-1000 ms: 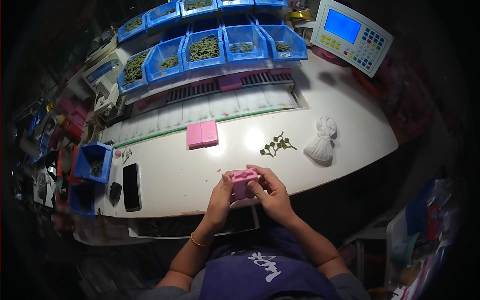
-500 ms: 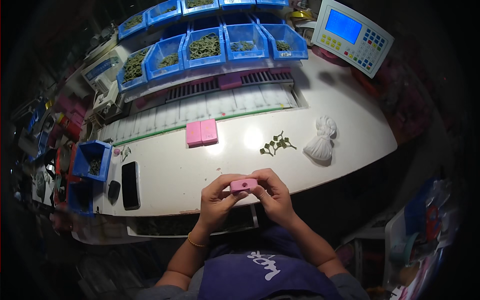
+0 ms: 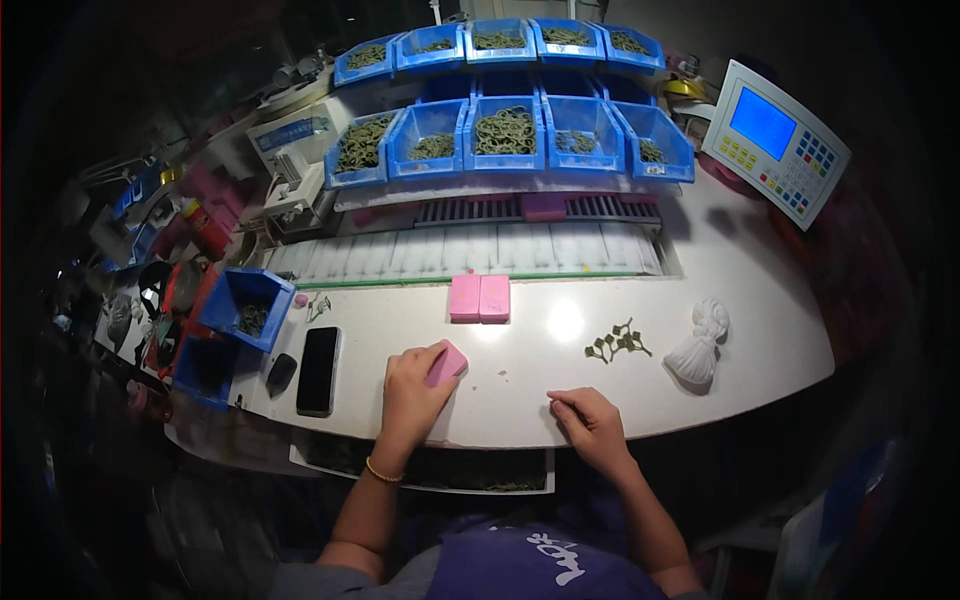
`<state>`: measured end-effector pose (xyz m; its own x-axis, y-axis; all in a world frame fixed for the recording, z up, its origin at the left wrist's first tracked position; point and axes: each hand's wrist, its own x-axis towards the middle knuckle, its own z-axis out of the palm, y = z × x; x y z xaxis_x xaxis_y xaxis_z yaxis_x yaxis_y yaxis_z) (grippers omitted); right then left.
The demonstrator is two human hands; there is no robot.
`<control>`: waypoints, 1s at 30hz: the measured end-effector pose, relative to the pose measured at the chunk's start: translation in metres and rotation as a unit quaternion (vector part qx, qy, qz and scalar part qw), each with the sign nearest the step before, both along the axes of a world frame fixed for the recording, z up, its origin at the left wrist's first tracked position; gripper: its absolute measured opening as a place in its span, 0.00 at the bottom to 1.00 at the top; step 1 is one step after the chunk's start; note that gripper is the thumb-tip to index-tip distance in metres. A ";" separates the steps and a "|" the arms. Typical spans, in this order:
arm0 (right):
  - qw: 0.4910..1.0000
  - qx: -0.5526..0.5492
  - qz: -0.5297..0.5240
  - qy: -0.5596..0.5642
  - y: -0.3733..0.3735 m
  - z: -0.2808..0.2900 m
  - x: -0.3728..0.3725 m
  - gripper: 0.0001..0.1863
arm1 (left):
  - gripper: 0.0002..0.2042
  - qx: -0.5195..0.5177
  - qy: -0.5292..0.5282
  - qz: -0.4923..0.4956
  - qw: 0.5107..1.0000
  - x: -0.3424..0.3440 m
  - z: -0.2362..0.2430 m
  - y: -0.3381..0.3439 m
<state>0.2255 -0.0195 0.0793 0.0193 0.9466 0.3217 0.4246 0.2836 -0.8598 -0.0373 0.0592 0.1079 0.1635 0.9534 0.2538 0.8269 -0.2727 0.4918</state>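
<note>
Gripping a pink block (image 3: 449,366) over the front of the white table (image 3: 520,420), the left hand (image 3: 412,392) wraps it from above, thumb on the near side and fingers over the far side, probably because its chunky, flat-sided shape suits a firm whole-hand hold; the fingers hide much of it, so I cannot tell whether it touches the tabletop. To its right, the right hand (image 3: 590,418) hovers or rests near the table edge with fingers curled in and thumb lying against the forefinger; whether something tiny is pinched there I cannot tell. Just beyond the held block, two more pink blocks (image 3: 479,299) lie side by side and touching, a neat pairing that seems meant to keep them within easy reach. Right of those, small green pieces (image 3: 617,343) lie in a loose cluster, perhaps spread so each can be picked out singly, with a knotted white cloth bag (image 3: 698,343) beyond. A phone (image 3: 318,370) and black mouse (image 3: 281,374) sit off to the left, apparently out of the hands' way. At the back, tilted blue bins (image 3: 505,162) face the person, likely so their green contents are easily seen.
</note>
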 end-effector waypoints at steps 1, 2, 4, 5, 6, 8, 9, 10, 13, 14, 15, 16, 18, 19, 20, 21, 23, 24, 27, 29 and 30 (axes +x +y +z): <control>1.000 0.003 0.003 0.001 0.000 -0.001 0.000 0.07 | 0.26 -0.011 -0.037 0.008 0.999 -0.005 0.000 0.012; 1.000 0.013 0.005 -0.015 -0.001 0.000 -0.001 0.07 | 0.24 -0.021 -0.074 0.014 0.997 -0.008 0.001 0.024; 0.999 0.024 0.001 -0.033 -0.002 0.001 0.001 0.07 | 0.21 0.014 -0.110 0.100 0.989 -0.001 0.003 0.063; 0.999 0.021 0.000 -0.032 -0.002 0.003 -0.001 0.07 | 0.21 0.057 -0.116 0.102 0.986 -0.002 0.005 0.087; 0.999 0.017 -0.002 -0.031 -0.002 0.004 -0.003 0.07 | 0.20 0.112 -0.136 0.091 0.980 -0.004 0.003 0.114; 0.999 0.024 -0.006 -0.031 -0.001 0.004 -0.006 0.07 | 0.19 0.160 -0.078 0.146 0.973 -0.005 -0.012 0.170; 0.999 0.026 -0.015 -0.033 -0.001 0.003 -0.005 0.07 | 0.19 0.161 -0.079 0.143 0.973 0.001 -0.013 0.189; 0.999 0.029 -0.015 -0.032 0.000 0.002 -0.006 0.07 | 0.19 0.138 -0.026 0.170 0.975 0.005 -0.011 0.204; 0.999 0.038 -0.005 -0.032 0.000 0.001 -0.005 0.07 | 0.20 0.056 0.073 0.194 0.977 0.007 -0.015 0.227; 0.999 0.041 -0.011 -0.030 -0.001 -0.001 -0.003 0.07 | 0.21 0.017 0.081 0.199 0.977 0.012 -0.011 0.227; 0.999 0.043 -0.016 -0.027 -0.001 -0.001 -0.001 0.07 | 0.22 -0.022 0.089 0.204 0.975 0.016 -0.007 0.229; 0.998 0.042 -0.018 -0.038 -0.001 0.001 -0.001 0.08 | 0.23 0.003 0.072 0.219 0.973 0.015 -0.002 0.230; 0.999 0.031 -0.016 -0.039 -0.002 0.005 -0.002 0.07 | 0.22 0.023 0.073 0.246 0.966 -0.005 -0.008 0.253; 0.999 0.019 -0.017 -0.039 -0.003 0.006 -0.001 0.07 | 0.22 0.042 0.075 0.269 0.959 -0.017 -0.008 0.266; 0.999 0.019 -0.018 -0.041 -0.003 0.006 0.000 0.07 | 0.22 -0.007 0.099 0.262 0.960 -0.025 0.000 0.276; 0.999 0.019 -0.023 -0.041 -0.003 0.004 0.001 0.07 | 0.25 -0.057 0.095 0.267 0.957 -0.032 0.007 0.288; 0.999 0.029 -0.012 -0.036 -0.002 0.005 -0.003 0.07 | 0.29 -0.096 0.156 0.310 0.933 -0.085 -0.005 0.328; 0.999 0.017 -0.018 -0.032 -0.002 0.006 -0.003 0.07 | 0.30 -0.063 0.122 0.335 0.932 -0.089 -0.016 0.343; 0.999 0.010 -0.035 -0.033 0.000 0.006 -0.005 0.08 | 0.34 -0.020 0.126 0.272 0.954 -0.112 -0.028 0.381; 0.998 -0.018 -0.051 -0.018 0.000 0.010 -0.008 0.08 | 0.34 -0.015 0.124 0.258 0.958 -0.107 -0.038 0.393; 0.998 -0.018 -0.056 -0.018 0.003 0.008 -0.008 0.08 | 0.34 -0.010 0.124 0.247 0.961 -0.100 -0.029 0.419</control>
<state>0.2174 -0.0160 0.0868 0.1143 0.9503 0.2895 0.4823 0.2017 -0.8525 -0.1377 0.4778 0.0792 -0.2567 0.9345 0.2466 0.9457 0.1903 0.2635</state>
